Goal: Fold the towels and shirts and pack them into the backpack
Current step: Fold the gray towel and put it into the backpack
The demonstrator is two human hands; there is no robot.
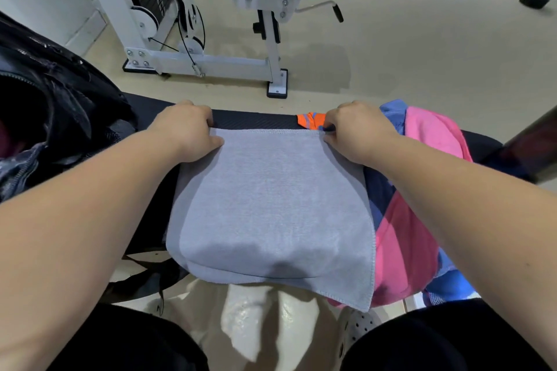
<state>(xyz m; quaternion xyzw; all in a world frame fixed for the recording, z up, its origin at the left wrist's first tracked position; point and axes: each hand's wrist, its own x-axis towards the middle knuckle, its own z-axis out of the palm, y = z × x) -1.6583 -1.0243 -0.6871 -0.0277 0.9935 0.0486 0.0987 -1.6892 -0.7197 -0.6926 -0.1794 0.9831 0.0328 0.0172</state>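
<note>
towel: grey terry towel (271, 199) flat on black padded bench (253, 120), two layers showing at near edge, which droops off the front
left hand (187, 129): fingers curled over the towel's far left corner, thumb pressed on top
right hand (355, 132): pinching the far right corner, fingers tucked
left of bench: black fabric backpack (54, 105), mouth open
right of towel: pink-and-blue shirt (404, 220), heaped, partly under the towel's edge
beyond: white weight machine (211, 63)
</note>
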